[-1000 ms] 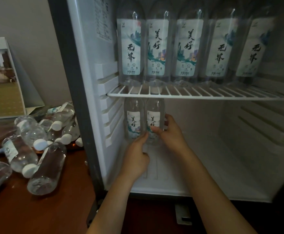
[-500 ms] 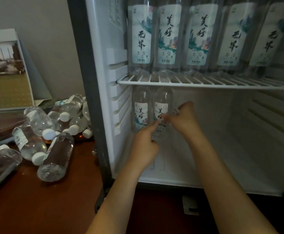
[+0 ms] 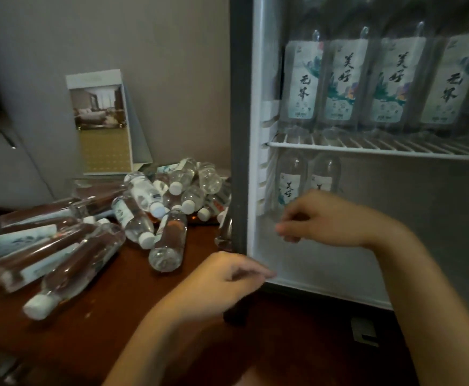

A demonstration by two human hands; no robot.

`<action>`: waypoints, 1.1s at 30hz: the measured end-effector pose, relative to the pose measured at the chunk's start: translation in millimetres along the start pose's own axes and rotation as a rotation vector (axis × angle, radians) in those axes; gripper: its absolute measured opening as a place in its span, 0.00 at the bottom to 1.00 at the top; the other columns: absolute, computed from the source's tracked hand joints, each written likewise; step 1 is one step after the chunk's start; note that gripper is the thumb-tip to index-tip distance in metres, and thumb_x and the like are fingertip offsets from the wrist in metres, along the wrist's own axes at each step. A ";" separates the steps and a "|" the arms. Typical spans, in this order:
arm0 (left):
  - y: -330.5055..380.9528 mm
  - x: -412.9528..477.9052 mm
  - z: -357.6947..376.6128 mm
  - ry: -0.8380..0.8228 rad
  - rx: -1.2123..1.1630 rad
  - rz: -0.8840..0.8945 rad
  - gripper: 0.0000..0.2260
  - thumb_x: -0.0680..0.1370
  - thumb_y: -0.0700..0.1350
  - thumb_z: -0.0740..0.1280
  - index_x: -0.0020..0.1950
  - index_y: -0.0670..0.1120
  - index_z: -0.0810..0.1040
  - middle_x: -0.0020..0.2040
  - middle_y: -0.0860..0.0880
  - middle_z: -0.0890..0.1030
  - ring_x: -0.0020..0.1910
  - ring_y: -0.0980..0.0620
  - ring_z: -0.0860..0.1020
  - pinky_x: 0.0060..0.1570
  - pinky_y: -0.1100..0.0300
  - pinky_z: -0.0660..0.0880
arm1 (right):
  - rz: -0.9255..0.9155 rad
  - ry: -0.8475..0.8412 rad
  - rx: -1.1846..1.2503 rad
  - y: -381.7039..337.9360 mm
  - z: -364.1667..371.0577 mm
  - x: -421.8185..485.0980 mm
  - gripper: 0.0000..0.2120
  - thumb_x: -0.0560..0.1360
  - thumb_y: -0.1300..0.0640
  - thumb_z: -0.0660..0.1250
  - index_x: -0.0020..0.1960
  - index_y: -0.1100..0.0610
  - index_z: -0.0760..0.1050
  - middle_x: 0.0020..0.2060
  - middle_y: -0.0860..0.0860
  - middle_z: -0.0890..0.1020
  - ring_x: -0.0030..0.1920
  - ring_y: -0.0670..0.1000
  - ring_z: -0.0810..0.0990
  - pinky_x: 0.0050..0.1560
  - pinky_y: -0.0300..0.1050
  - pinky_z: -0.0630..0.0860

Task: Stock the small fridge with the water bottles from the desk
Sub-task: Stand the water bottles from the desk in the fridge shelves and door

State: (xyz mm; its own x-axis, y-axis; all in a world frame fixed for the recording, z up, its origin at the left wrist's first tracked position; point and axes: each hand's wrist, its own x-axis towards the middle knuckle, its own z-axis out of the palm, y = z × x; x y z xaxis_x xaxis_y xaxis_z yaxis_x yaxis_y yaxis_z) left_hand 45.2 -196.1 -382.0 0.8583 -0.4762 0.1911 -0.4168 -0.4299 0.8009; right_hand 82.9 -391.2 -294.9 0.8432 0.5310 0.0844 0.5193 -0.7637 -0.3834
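Observation:
The small fridge [image 3: 239, 135] stands open on the right. Several labelled water bottles [image 3: 342, 82] stand in a row on its wire shelf [image 3: 367, 147]. Two more bottles [image 3: 290, 182] stand upright below the shelf at the left. My right hand [image 3: 328, 218] hovers in front of these two, fingers loosely curled, holding nothing. My left hand [image 3: 227, 280] is lower, at the fridge's front left corner, fingers loosely curled and empty. A pile of water bottles [image 3: 155, 207] lies on the brown desk [image 3: 102, 316] to the left of the fridge.
A standing brochure card [image 3: 101, 121] with a room photo leans against the grey wall behind the pile. Long clear bottles [image 3: 46, 252] lie at the desk's left. The lower fridge compartment has free floor to the right of the two bottles.
Both hands have let go of the lower bottle and drawn back out of the fridge toward the left. My view has swung left, showing more of the desk pile.

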 end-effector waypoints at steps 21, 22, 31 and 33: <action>-118.0 -17.6 -62.4 1.001 0.478 -0.408 0.12 0.78 0.39 0.58 0.60 0.43 0.74 0.53 0.43 0.78 0.50 0.41 0.77 0.40 0.54 0.68 | 0.477 0.242 0.524 -94.0 181.3 154.9 0.39 0.73 0.36 0.62 0.71 0.62 0.57 0.68 0.61 0.66 0.67 0.63 0.66 0.65 0.53 0.66; -119.3 -17.9 -62.7 0.999 0.458 -0.417 0.12 0.78 0.39 0.58 0.60 0.43 0.74 0.52 0.43 0.79 0.49 0.40 0.77 0.39 0.54 0.67 | 0.493 0.238 0.511 -95.5 184.4 158.3 0.42 0.70 0.35 0.65 0.72 0.61 0.56 0.68 0.61 0.64 0.68 0.63 0.64 0.65 0.53 0.64; -130.2 -16.5 -64.9 0.847 0.394 -0.518 0.17 0.79 0.41 0.55 0.68 0.50 0.65 0.52 0.39 0.79 0.49 0.38 0.77 0.38 0.53 0.69 | 0.549 0.198 0.488 -87.4 181.4 150.3 0.37 0.65 0.43 0.70 0.65 0.59 0.62 0.61 0.56 0.73 0.59 0.58 0.76 0.55 0.52 0.76; -131.0 -15.7 -64.9 0.822 0.386 -0.524 0.19 0.78 0.41 0.55 0.69 0.50 0.63 0.53 0.40 0.79 0.48 0.39 0.77 0.39 0.53 0.69 | 0.522 0.205 0.438 -87.6 183.4 139.1 0.35 0.64 0.43 0.70 0.64 0.58 0.62 0.59 0.56 0.74 0.57 0.58 0.76 0.55 0.54 0.76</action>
State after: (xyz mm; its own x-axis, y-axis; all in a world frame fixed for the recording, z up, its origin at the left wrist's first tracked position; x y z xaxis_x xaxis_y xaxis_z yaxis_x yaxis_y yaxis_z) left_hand 105.8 -82.5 -453.2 0.8379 0.4459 0.3148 0.1228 -0.7160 0.6872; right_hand 129.2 -183.2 -418.2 0.9981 0.0231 -0.0564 -0.0272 -0.6588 -0.7518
